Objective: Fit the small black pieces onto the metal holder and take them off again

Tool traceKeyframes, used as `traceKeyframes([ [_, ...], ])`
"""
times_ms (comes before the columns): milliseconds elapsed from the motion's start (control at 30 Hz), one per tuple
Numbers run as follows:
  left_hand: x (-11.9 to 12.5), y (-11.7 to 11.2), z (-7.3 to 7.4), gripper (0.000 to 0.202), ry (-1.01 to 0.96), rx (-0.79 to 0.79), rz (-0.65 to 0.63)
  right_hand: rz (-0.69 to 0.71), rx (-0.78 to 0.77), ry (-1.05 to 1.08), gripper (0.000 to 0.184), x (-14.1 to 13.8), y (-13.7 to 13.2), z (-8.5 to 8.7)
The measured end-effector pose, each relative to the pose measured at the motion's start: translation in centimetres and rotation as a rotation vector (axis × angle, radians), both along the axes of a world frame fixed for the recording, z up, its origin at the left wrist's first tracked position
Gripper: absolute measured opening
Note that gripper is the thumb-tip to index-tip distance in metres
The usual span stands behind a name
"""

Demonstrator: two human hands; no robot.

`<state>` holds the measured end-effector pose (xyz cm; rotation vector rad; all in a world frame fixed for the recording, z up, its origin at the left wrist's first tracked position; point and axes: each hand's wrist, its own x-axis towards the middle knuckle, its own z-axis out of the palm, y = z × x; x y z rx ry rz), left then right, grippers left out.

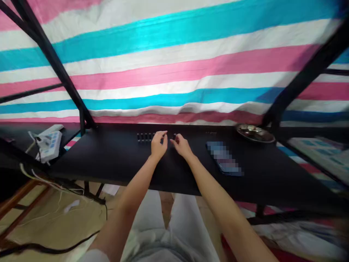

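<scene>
Partly hidden cylinders [145, 137], left hand [159, 145] overlapping, right hand [182, 146] pinching blurred piece [175, 135]

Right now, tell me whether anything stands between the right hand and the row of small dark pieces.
Yes: the left hand does. It sits directly between the right hand and the row of small dark pieces, just above the black tabletop, at the end of the row nearest the right hand.

Small dark cylinders [142, 137] with pale ends are aligned in a row on the bench [109, 156], just beside the left hand [159, 146]; a similar single cylinder [175, 135] is held in the right hand [182, 146].
</scene>
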<state>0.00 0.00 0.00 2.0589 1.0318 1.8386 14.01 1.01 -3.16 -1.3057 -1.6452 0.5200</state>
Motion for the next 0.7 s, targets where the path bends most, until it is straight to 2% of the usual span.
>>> traceKeyframes([
  [133,-0.8,0.1,0.2,0.019,-0.198,-0.122,0.101,0.005,0.022,-0.042,0.023,-1.7,1.5,0.7],
  [267,-1.3,0.6,0.2,0.018,-0.483,-0.276,0.104,0.028,-0.109,-0.134,0.009,-3.3,2.9,1.2],
  [400,-1.6,1.3,0.1,0.017,-0.681,-0.37,0.114,0.036,-0.227,-0.258,0.008,-4.6,3.9,1.4],
  [533,-1.6,1.6,0.1,0.016,-0.749,-0.381,0.098,-0.016,-0.279,-0.38,0.009,-5.4,4.6,1.5],
  [700,-1.5,1.4,0.1,0.017,-0.726,-0.389,0.091,-0.024,-0.289,-0.431,0.009,-5.7,5.1,1.4],
])
